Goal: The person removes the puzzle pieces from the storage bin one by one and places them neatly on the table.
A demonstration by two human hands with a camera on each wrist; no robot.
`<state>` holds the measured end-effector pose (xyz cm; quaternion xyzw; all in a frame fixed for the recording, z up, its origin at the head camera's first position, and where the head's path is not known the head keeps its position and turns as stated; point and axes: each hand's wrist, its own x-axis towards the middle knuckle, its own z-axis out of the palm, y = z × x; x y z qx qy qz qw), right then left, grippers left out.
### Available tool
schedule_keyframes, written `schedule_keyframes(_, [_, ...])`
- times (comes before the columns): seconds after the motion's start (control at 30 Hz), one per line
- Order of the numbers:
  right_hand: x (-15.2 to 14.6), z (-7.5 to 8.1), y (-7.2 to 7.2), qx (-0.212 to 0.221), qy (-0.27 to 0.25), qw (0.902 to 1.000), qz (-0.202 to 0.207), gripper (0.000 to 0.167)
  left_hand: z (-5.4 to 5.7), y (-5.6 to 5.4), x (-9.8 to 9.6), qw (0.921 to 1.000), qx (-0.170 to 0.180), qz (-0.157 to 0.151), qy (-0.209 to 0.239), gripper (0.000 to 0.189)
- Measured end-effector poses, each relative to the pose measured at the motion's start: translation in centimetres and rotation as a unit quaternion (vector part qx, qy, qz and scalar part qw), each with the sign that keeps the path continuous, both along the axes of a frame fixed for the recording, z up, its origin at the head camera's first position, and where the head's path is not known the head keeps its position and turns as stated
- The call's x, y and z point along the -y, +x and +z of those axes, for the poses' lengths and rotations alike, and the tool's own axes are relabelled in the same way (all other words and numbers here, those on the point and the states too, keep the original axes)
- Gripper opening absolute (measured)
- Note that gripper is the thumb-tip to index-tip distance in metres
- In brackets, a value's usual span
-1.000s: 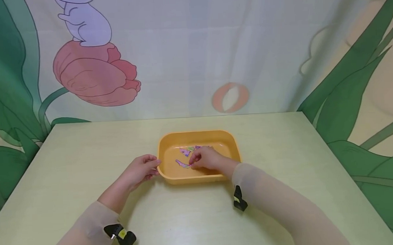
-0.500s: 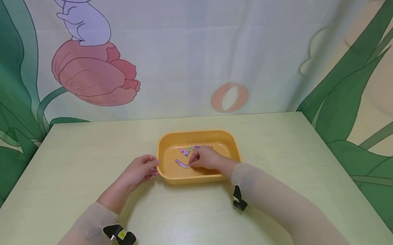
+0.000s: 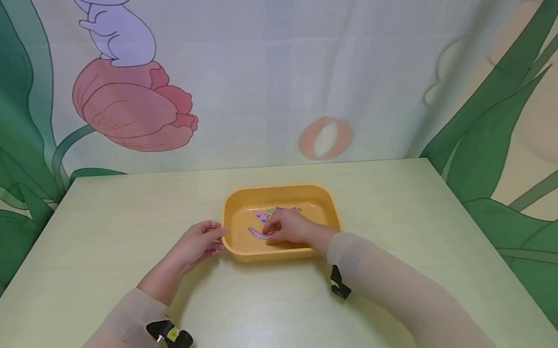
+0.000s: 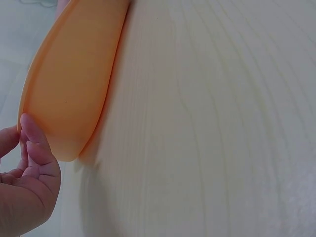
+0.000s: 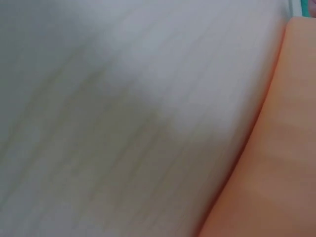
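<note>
Had just parted the fingers [image 3: 273, 221] of the right hand [image 3: 289, 227] a little from the thumb [image 3: 276, 240], pressed close half a second earlier at the end of the purple strip [image 3: 256, 233]. Took that as a loosened or shifting hold, with no lift out of the tray [image 3: 278, 255] so far. Left a narrow gap, fingers loosely curled; could not tell at this angle whether pinching the strip's end or merely touching. Saw the strip low in the tray, just left of the fingertips, with one end running in between them. Just beyond the fingers, made out a purple piece [image 3: 260, 216] and a green piece [image 3: 269, 212], partly hidden. Farther left, pinched the tray's rim with the left hand [image 3: 201, 242], thumb and fingers on opposite sides. Outward from both hands, had the table [image 3: 248, 320] under everything.
</note>
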<state>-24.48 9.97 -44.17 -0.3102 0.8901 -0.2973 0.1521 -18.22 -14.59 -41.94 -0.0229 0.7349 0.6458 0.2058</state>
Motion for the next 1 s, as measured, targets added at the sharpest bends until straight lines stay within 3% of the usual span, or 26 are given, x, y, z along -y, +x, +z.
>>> schedule_keyframes(0.57, [1.04, -0.21, 0.04, -0.036, 0.052, 0.9979, 0.016, 0.004, -0.29, -0.03, 0.15, 1.0000, 0.006, 0.001, 0.003, 0.030])
schedule_keyframes(1.0, [0.60, 0.42, -0.02, -0.013, -0.071, 0.9972, -0.017, 0.005, -0.15, -0.04, 0.12, 1.0000, 0.006, 0.007, 0.000, 0.032])
